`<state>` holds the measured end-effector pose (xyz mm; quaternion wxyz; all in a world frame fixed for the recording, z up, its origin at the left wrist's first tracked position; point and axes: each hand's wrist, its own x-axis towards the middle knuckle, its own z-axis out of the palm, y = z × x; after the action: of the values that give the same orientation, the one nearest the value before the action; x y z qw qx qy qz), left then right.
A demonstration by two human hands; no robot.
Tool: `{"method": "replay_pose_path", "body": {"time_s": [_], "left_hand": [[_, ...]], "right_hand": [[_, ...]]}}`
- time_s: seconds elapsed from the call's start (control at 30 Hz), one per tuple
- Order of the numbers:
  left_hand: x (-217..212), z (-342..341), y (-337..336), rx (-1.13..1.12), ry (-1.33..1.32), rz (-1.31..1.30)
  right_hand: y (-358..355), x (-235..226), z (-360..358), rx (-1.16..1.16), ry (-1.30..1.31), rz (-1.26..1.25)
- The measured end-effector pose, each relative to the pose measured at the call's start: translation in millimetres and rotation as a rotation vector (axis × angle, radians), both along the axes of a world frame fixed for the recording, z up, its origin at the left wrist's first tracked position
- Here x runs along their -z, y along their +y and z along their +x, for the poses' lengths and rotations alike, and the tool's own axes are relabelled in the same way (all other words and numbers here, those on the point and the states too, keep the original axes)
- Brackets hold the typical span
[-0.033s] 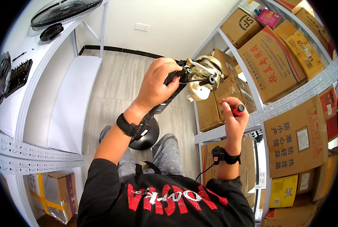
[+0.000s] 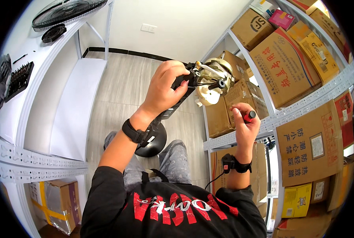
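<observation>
An electric fan's bare motor (image 2: 216, 75), metal and cream plastic with wires showing, stands on a black fan stand whose round base (image 2: 152, 141) rests on the floor by my legs. My left hand (image 2: 166, 84) is closed round the black plastic part (image 2: 180, 81) next to the motor. Below and right of the motor, apart from it, my right hand (image 2: 245, 123) is closed round a tool with a red and black handle (image 2: 250, 115), seemingly a screwdriver. Its shaft is hidden from view.
At the far left, a white shelf bears a black fan grille (image 2: 68, 14), a round black part (image 2: 54, 34) and a bit set (image 2: 19, 80). Cardboard boxes (image 2: 284, 67) fill the shelving on my right. A taped box (image 2: 59, 206) sits low at left.
</observation>
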<state>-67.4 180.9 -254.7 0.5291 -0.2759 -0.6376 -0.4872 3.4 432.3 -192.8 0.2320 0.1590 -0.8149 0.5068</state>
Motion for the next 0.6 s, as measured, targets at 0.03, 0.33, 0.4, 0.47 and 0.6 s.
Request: {"method": "replay_pose_path", "body": {"time_s": [0.03,0.33,0.4,0.47,0.6], "left_hand": [[1,1,0,0.010,-0.015,-0.006],[5,11,-5,0.998,-0.540,0.349],[9,11,-10,1.128,-0.618,0.337],[10,15,-11,1.240,-0.726,0.461],[-6,25,-12,1.202,-0.815,0.490]], "right_hand": [[3,2,1,0.002,-0.016,-0.010],[23,24,5,-0.018,-0.124,-0.115],[25,28,6,-0.010,-0.123,-0.107],[26,29,7,-0.011,-0.133,-0.121],[26,27,11,-0.008,-0.185,-0.178]]}}
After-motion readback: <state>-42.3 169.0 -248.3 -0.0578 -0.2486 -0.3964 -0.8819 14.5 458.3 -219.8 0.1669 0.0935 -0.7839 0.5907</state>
